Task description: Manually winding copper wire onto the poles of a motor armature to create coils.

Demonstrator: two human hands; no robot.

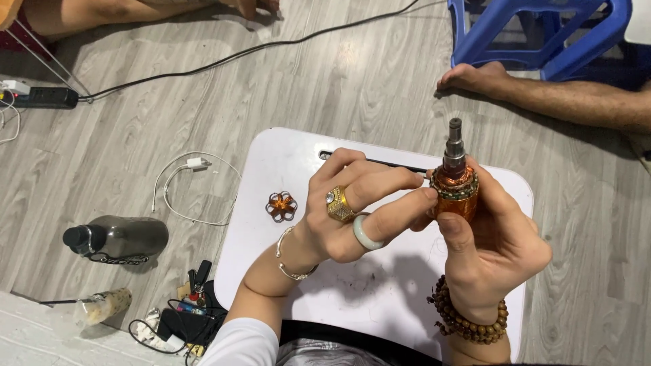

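motor armature [454, 186]: a copper-wound rotor with a steel shaft, held upright above the right half of the white table [380, 298], nearer its far edge than its near edge. the long axis runs near vertical in the head view, shaft end pointing up and away from the person, the wound copper body below it.

right hand [491, 247]: closed around the lower body of the armature from the right and from below, thumb lying up along the near side. this hand carries the part.

left hand [352, 213]: comes in from the left, fingers curled, with the fingertips [426, 195] pinched against the left side of the ringed collar at the top of the copper winding. whether something thin is gripped between them cannot be told.

relation: both hands meet at the armature; the right hand lies below it, the left hand level with its collar.

a small copper coil piece [281, 205] lies on the table towards the left edge, well apart from both hands. a dark bottle [119, 238] lies on the floor to the left of the table.
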